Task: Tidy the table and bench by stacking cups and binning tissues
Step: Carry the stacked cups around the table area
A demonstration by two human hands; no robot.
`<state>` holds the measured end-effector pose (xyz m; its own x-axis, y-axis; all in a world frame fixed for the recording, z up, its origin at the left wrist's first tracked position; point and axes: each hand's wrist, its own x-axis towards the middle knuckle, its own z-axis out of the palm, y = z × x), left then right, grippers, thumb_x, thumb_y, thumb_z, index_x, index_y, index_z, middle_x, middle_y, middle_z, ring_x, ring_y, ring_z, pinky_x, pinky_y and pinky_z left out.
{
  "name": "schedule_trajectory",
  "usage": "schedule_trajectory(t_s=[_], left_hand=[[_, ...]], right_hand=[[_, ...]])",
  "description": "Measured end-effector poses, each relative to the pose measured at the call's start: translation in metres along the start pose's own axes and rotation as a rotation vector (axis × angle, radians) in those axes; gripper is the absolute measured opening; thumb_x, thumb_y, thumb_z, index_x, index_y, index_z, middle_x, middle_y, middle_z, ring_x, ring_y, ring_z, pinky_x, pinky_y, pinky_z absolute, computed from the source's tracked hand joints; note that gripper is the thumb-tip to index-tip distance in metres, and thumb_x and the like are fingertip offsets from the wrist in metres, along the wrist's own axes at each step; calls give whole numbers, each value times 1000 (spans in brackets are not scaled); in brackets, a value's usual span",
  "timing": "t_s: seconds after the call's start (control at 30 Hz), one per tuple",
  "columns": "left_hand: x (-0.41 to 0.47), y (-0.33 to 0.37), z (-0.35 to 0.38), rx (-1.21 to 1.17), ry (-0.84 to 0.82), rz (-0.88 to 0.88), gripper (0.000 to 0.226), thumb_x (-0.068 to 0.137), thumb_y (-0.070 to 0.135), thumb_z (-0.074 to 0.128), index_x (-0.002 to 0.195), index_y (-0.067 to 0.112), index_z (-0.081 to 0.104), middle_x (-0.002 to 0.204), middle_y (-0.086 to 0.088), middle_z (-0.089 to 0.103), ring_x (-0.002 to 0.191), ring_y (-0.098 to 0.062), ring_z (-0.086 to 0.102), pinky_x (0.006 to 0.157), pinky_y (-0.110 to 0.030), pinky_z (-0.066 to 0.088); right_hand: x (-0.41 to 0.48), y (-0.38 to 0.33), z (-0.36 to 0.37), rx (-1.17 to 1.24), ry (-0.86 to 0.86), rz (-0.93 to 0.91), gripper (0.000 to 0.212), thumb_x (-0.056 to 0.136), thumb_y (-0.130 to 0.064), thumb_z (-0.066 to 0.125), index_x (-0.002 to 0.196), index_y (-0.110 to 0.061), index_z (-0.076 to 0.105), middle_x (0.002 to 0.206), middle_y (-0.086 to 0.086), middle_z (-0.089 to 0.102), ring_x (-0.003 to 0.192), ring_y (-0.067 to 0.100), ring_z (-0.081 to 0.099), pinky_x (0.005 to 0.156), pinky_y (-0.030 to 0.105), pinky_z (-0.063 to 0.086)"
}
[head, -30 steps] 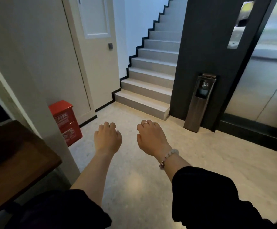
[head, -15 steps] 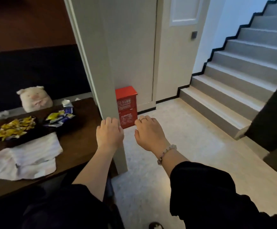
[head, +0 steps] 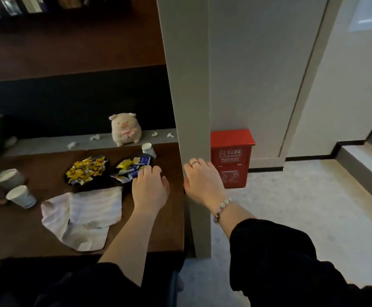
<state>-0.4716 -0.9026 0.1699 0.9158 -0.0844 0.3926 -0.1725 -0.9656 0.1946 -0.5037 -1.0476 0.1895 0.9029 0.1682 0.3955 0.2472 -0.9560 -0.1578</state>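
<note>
Two paper cups lie on their sides at the left of the dark wooden table (head: 25,235): a white one (head: 21,196) and a greyer one (head: 9,179) behind it. A third small cup (head: 148,150) stands near the table's back edge. Several crumpled tissues (head: 95,137) lie along the grey bench (head: 47,145) behind the table, some (head: 154,134) at its right end. My left hand (head: 150,189) hovers above the table's right part, fingers loosely curled, holding nothing. My right hand (head: 202,182), with a ring and bead bracelet, hangs empty in front of the pillar.
A white striped cloth (head: 85,218) is spread on the table. Two dark trays of wrapped sweets (head: 85,170) sit behind it. A plush pig (head: 125,131) sits on the bench. A grey pillar (head: 194,107) stands at the table's right edge, a red box (head: 231,158) behind it.
The view has swung left from the stairs and lift to the table and bench. Cups, tissues and the plush pig have come into view. Both hands stay extended and empty.
</note>
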Motion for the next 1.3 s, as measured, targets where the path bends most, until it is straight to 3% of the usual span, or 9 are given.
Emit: schedule_trajectory(t_s=[0.3, 0.93, 1.17, 1.3], left_hand=[[35, -39, 17, 102, -12, -183, 29, 91, 28, 49, 116, 14, 55, 116, -7, 58, 111, -25, 52, 89, -38, 45], [173, -155, 120, -2, -79, -356, 30, 92, 34, 42, 114, 17, 53, 112, -4, 56, 103, -21, 53, 79, -32, 43], [178, -183, 154, -31, -172, -427, 31, 93, 37, 40, 117, 20, 50, 113, 1, 53, 104, -18, 50, 79, -29, 39], [176, -203, 162, -37, -129, -483, 28, 92, 37, 40, 113, 22, 52, 109, 2, 54, 101, -17, 51, 77, -29, 40]], right_hand=[[67, -11, 44, 50, -99, -185, 30, 94, -22, 42, 118, -10, 54, 121, 9, 57, 111, 22, 51, 93, 35, 42], [265, -21, 170, -150, -290, -256, 34, 92, -27, 45, 121, -11, 51, 122, 9, 56, 110, 23, 51, 91, 35, 42], [340, -22, 213, -437, -378, -248, 60, 83, -21, 65, 134, -14, 34, 134, 14, 43, 120, 28, 43, 95, 37, 39], [371, -19, 254, -552, -440, -296, 72, 83, -11, 63, 142, -16, 23, 139, 15, 36, 121, 29, 42, 96, 36, 41]])
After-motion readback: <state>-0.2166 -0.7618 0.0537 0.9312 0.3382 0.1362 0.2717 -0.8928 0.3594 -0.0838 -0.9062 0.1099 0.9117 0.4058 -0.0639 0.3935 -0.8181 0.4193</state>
